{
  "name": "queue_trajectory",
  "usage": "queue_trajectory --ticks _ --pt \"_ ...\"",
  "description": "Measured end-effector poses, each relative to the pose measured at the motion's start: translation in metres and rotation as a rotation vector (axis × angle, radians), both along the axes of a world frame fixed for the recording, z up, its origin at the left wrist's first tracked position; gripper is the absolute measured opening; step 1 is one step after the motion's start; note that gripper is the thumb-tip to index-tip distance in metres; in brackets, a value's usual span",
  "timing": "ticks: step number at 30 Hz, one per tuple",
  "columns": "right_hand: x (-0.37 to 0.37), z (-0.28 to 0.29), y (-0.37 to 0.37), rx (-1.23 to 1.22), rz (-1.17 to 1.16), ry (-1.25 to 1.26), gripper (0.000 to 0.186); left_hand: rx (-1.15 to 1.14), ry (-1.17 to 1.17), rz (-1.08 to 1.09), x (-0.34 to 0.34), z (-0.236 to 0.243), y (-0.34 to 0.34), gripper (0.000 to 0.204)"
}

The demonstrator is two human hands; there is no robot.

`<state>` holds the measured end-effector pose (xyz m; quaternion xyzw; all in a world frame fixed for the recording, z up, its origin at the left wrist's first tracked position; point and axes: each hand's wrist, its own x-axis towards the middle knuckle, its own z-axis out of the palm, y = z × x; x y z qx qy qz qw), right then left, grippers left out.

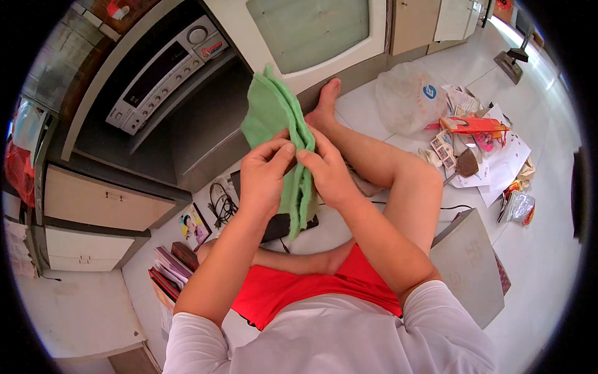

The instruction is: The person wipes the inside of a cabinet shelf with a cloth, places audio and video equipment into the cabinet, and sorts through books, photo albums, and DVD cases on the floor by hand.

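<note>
I hold a folded green cloth (266, 112) up in front of me with both hands, its layered edge toward me. My left hand (266, 171) pinches the cloth near its middle, thumb on top and fingers curled, partly hidden by the fabric. My right hand (327, 171) grips the folded edge just to the right, thumb over it. Behind the cloth's lower part lie a dark flat object (274, 232) and a coil of black cable (223, 202) on the floor.
An open cabinet with a silver stereo unit (165, 75) stands ahead-left beside a frosted-glass door (311, 31). My bare legs surround the work area. Papers (495, 162) and a plastic bag (402, 100) lie right, a grey board (467, 262) nearer, books (168, 274) left.
</note>
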<state>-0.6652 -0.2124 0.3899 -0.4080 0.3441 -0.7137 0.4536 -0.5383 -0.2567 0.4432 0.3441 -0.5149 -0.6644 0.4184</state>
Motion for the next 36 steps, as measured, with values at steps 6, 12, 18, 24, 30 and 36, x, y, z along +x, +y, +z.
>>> queue_trajectory --ticks 6,12,18,24,30,36 --pt "0.003 -0.009 -0.001 0.053 0.05 -0.2 0.04 -0.3 -0.289 0.11 -0.004 -0.013 -0.005 0.016" --pt "-0.001 0.0 -0.003 0.181 -0.133 0.042 0.015 -0.446 -0.426 0.134 -0.003 -0.014 -0.003 0.013" --pt "-0.007 -0.007 -0.007 0.212 -0.195 0.158 0.019 -0.541 -0.51 0.15 -0.001 -0.016 0.001 0.015" --pt "-0.006 -0.008 -0.009 0.215 -0.135 -0.052 0.011 -0.267 -0.293 0.104 0.001 -0.023 -0.006 0.013" --pt "-0.006 -0.006 -0.007 0.237 -0.111 -0.155 0.014 -0.088 -0.058 0.036 0.004 -0.026 -0.009 0.011" --pt "-0.005 -0.004 -0.006 0.219 -0.078 -0.239 0.013 -0.044 0.013 -0.009 0.008 -0.028 -0.011 0.01"
